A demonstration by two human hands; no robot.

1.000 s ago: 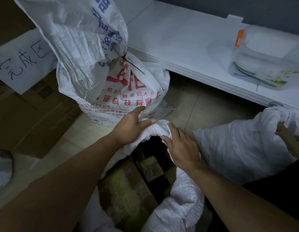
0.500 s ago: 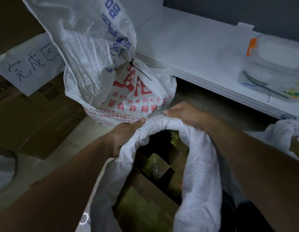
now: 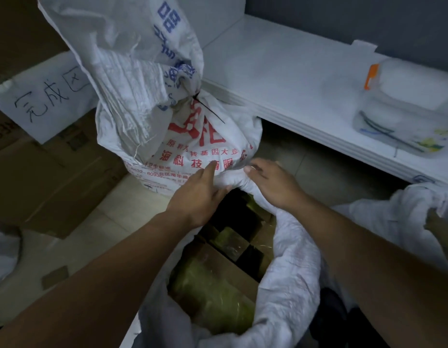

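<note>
Left hand (image 3: 200, 194) and right hand (image 3: 273, 184), each grip clamped on the rolled rim of the white woven plastic sack (image 3: 293, 272), should gather its mouth evenly toward the centre.

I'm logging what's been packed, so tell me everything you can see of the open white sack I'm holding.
The open sack is white woven plastic, crumpled, with no print showing. It stands upright, mouth wide open, rim rolled outward into a thick cuff. Inside lie brown cardboard boxes and greenish wrapped packs. The left hand and right hand grip the far rim side by side, where it seems to press against the tied printed sack.
</note>
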